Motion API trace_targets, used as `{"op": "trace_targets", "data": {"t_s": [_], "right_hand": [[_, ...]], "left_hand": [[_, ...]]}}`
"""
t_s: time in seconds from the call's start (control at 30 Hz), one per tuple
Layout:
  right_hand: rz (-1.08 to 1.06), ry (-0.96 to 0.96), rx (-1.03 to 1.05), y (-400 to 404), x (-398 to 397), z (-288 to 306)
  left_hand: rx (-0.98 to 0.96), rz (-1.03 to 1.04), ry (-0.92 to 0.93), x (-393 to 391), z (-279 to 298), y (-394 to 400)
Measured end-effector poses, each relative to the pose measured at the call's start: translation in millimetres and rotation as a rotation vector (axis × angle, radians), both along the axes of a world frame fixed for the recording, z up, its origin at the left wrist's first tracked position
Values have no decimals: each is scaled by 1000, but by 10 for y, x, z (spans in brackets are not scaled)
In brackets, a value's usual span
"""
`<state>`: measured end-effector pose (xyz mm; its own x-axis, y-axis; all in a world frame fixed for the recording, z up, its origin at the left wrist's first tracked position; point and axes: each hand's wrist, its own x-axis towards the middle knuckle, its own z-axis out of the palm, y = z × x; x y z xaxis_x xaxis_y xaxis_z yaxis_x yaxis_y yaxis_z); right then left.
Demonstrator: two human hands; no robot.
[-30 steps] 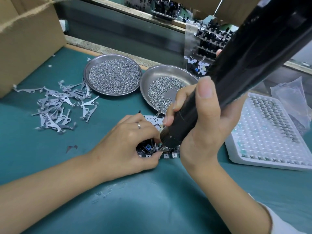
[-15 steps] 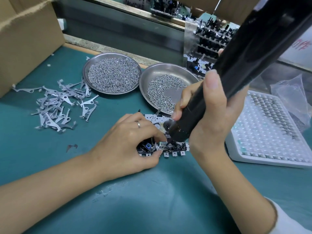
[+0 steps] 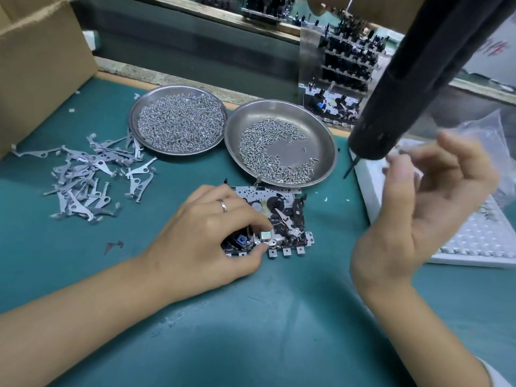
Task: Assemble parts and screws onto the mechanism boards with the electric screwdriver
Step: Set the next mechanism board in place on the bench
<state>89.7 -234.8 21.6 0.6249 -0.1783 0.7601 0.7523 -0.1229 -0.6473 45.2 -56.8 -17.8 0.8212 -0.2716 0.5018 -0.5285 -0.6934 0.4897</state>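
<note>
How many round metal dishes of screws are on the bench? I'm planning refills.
2. A full round metal dish sits at the back left of the green mat; a part-empty round metal dish touches its right edge, just behind the mechanism board.

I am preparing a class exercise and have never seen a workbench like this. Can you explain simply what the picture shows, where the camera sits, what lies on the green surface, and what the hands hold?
The camera is worn on a person's head, looking down at their own hands; there is no robot. The left hand rests on a small mechanism board, fingers curled over its near edge to steady it. The right hand is raised, open and empty. The black electric screwdriver hangs beside it with nobody gripping it. On the green mat lie two metal dishes of screws, one full, one part empty, a heap of flat grey metal levers and a white tray at the right.
</note>
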Motion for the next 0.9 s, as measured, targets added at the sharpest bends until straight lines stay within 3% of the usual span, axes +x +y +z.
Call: {"op": "trace_targets", "data": {"t_s": [0.07,0.2,0.27,0.9], "right_hand": [[21,59,33,-5,-72,-130],[325,530,120,153,-162,-311],[415,657,96,184,-147,-361],[391,702,-81,183,-117,-382]], "left_hand": [[42,26,-62,5,-8,-10],[56,55,-112,13,-22,-51],[22,58,-106,6,-31,-54],[-22,-108,-53,131,-17,-30]]}}
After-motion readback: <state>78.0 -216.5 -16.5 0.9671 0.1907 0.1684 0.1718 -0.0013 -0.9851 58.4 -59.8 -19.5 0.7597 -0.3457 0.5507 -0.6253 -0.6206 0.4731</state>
